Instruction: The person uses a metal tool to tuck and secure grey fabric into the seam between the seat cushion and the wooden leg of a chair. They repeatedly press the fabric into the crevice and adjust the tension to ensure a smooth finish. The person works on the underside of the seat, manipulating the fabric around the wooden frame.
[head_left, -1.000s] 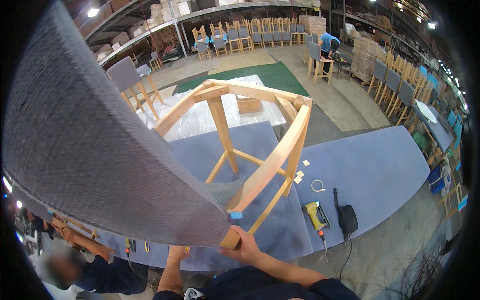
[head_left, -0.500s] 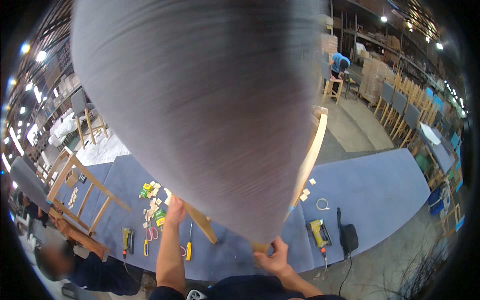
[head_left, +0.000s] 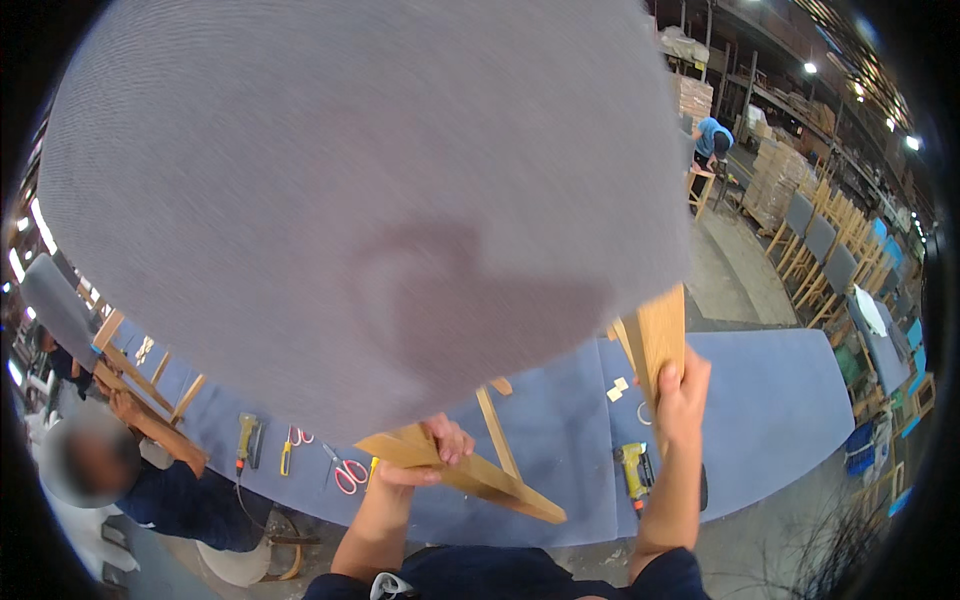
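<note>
A chair with a large grey upholstered panel (head_left: pixel 330 200) fills the upper middle of the view, tilted and close to me. My left hand (head_left: pixel 430 455) is wrapped round one of its wooden legs (head_left: pixel 510 490), just below the panel's lower edge. On the right side, my right hand (head_left: pixel 680 395) grips another wooden leg (head_left: pixel 662 325), thumb on its face. A thinner wooden rail (head_left: pixel 497 430) shows between the two hands. Much of the chair's frame is hidden behind the panel. Scissors with red handles (head_left: pixel 350 475) lie on the blue-grey table covering (head_left: pixel 740 430) near my left forearm.
Yellow nail guns lie at left (head_left: pixel 247 440) and right (head_left: pixel 635 470), with hoses attached. Small wood pieces (head_left: pixel 617 388) sit right of centre. At left, a co-worker (head_left: pixel 170 490) handles another chair (head_left: pixel 150 380). Several finished chairs (head_left: pixel 820 235) stand far right; another person (head_left: pixel 713 140) bends beyond.
The chair has turned and its panel now covers more of the view. My right hand has moved up and right onto a leg; my left hand has shifted right and slightly down.
</note>
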